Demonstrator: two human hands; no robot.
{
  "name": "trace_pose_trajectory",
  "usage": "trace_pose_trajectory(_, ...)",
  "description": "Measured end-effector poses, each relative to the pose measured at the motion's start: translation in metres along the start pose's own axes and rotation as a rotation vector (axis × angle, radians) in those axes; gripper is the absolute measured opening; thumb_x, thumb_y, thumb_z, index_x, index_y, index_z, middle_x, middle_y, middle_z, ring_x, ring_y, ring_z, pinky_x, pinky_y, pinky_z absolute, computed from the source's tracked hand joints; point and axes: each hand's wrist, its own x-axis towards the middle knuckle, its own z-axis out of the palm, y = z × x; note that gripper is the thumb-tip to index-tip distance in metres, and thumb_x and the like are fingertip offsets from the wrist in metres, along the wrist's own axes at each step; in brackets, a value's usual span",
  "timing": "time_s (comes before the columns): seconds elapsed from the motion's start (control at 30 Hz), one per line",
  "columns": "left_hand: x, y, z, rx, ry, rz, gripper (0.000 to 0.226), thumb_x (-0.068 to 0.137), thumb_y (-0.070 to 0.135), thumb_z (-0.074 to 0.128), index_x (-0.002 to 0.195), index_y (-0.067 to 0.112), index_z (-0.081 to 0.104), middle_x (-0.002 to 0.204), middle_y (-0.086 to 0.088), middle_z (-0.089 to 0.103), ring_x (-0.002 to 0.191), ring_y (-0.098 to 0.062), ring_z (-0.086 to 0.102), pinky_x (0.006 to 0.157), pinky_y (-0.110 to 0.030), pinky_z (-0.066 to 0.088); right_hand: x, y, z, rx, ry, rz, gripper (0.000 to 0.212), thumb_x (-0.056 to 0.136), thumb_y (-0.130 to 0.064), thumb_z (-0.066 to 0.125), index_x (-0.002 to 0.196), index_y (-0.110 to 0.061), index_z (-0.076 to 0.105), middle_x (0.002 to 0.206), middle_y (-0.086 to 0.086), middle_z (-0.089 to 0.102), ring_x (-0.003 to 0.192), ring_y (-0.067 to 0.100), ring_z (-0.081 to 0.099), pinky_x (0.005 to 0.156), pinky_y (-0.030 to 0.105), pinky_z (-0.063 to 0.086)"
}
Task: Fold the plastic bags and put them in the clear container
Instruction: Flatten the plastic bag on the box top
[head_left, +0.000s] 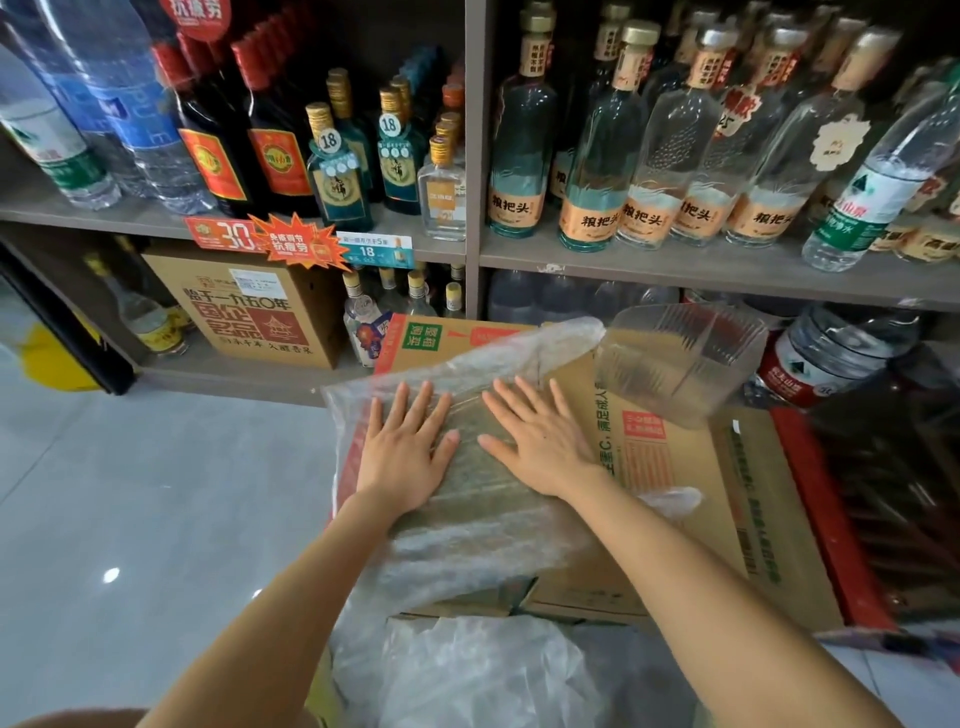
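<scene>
Loose plastic (467, 670) bunches up nearest, under the forearms. Left hand (405, 447) lies flat, fingers straight and slightly spread, pressing the bag (467, 540), which is laid out on the box (675, 499). Right hand (535, 441) lies just beside it on the same bag, fingers likewise straight and apart, thumbs nearly meeting. Beyond and right of the right fingertips, the container (680, 358) sits on the box near the bag's far corner. Bottles (587, 171) line shelves (675, 265) beyond the fingertips.
</scene>
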Motion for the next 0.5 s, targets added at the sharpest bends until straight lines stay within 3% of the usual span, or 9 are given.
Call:
trace_pose_trajectory(0.1, 0.008, 0.003, -0.003, -0.027, -0.032, 0.024, 0.082, 0.080, 0.063, -0.016, 0.153, 0.030, 0.001, 0.162, 0.002, -0.004, 0.148, -0.024, -0.011, 0.118, -0.045, -0.010, 0.000, 0.008, -0.002, 0.035, -0.014, 0.040, 0.067, 0.091, -0.061, 0.000, 0.151, -0.031, -0.005, 0.160, -0.007, -0.009, 0.146, 0.014, -0.014, 0.116, 0.045, -0.016)
trace_pose_trajectory(0.2, 0.016, 0.006, -0.011, -0.209, -0.012, 0.056, 0.068, 0.092, 0.059, 0.009, 0.153, 0.030, 0.012, 0.162, 0.000, 0.003, 0.149, -0.023, -0.006, 0.118, -0.043, -0.008, -0.015, 0.010, -0.013, 0.135, 0.162, 0.020, 0.061, 0.092, -0.061, 0.001, 0.148, -0.036, -0.003, 0.160, -0.001, -0.004, 0.147, 0.016, -0.010, 0.116, 0.042, -0.016)
trace_pose_trajectory(0.27, 0.014, 0.003, -0.020, -0.521, 0.072, 0.031, 0.052, 0.100, 0.050, 0.034, 0.149, 0.031, 0.029, 0.161, 0.003, 0.010, 0.149, -0.021, -0.002, 0.118, -0.041, -0.005, -0.040, 0.008, -0.018, 0.244, 0.337, -0.077, 0.061, 0.095, -0.061, 0.014, 0.148, -0.034, 0.021, 0.158, 0.001, 0.013, 0.147, 0.017, 0.006, 0.118, 0.043, -0.008)
trace_pose_trajectory(0.37, -0.001, -0.011, -0.037, -0.749, 0.182, 0.021, 0.034, 0.096, 0.042, 0.051, 0.129, 0.033, 0.057, 0.157, 0.008, 0.023, 0.148, -0.016, 0.004, 0.117, -0.038, 0.000, -0.084, 0.000, -0.009, 0.413, 0.437, -0.242, 0.053, 0.089, -0.059, 0.043, 0.125, -0.024, 0.062, 0.138, 0.000, 0.053, 0.130, 0.018, 0.043, 0.115, 0.042, 0.021)
trace_pose_trajectory(0.5, -0.046, -0.027, -0.056, -0.926, 0.158, -0.004, 0.041, 0.082, 0.057, 0.051, 0.107, 0.030, 0.070, 0.138, 0.010, 0.053, 0.134, -0.011, 0.040, 0.112, -0.037, 0.027, -0.115, -0.008, 0.015, 0.305, 0.369, -0.342, 0.049, 0.080, -0.059, 0.056, 0.112, -0.024, 0.069, 0.117, -0.004, 0.065, 0.112, 0.014, 0.050, 0.106, 0.034, 0.032)
